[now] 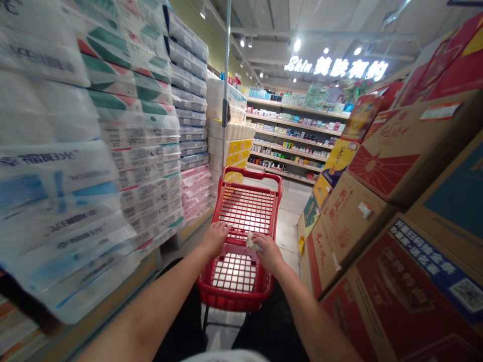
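Note:
A red plastic shopping cart [247, 206] stands in the aisle right in front of me, its basket bare. My left hand [215, 237] is closed over the cart's handle bar on the left. On the right, my right hand [268, 252] grips the same bar and also pinches a small crumpled whitish scrap [252, 242] against it.
Tall stacks of wrapped tissue packs [143, 146] line the left side on a low pallet. Cardboard cartons [381, 211] are piled along the right, leaning close. A thin metal pole [226, 65] rises ahead. Shelves of skincare goods [294, 141] close the aisle's far end under a lit sign.

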`<act>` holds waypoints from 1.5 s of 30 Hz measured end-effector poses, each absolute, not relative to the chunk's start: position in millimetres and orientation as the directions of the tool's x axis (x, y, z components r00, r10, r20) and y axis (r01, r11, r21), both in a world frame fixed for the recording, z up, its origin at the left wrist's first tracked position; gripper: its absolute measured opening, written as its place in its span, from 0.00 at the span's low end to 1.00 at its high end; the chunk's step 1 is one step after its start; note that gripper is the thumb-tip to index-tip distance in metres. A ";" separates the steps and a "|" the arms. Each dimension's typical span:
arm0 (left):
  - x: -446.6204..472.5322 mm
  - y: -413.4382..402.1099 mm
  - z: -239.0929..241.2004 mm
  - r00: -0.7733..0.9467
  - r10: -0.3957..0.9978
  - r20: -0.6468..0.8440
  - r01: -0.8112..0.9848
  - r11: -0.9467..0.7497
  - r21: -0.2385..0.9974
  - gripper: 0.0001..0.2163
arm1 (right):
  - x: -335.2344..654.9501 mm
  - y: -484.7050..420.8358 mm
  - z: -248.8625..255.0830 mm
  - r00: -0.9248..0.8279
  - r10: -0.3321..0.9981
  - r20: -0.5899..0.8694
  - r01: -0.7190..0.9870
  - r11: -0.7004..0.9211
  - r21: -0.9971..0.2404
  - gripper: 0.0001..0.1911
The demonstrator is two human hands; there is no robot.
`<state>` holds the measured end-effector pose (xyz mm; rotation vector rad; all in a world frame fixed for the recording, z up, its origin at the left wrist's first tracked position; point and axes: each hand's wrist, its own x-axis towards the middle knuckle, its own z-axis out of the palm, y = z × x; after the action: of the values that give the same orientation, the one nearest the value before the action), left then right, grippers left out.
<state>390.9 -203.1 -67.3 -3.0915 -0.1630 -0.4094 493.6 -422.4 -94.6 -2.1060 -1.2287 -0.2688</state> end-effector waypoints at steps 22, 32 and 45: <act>379.0 -194.5 -67.8 0.966 -0.123 0.226 -0.132 -0.991 0.025 0.36 | 526.1 -379.4 -75.4 0.663 0.486 0.569 0.747 -0.469 -0.471 0.15; 403.8 -217.6 -42.4 0.962 0.113 0.250 0.123 -0.992 -0.028 0.22 | 511.8 -386.1 -71.4 0.703 0.354 0.617 0.694 -0.532 -0.485 0.22; 423.1 -202.8 -49.0 0.929 0.332 0.163 0.350 -0.932 -0.094 0.23 | 505.1 -369.5 -67.3 0.662 0.473 0.582 0.750 -0.437 -0.497 0.21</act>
<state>423.1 -202.8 -49.0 -2.9655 -0.5264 -0.2192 505.1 -369.5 -67.3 -2.1128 -0.9423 -0.4628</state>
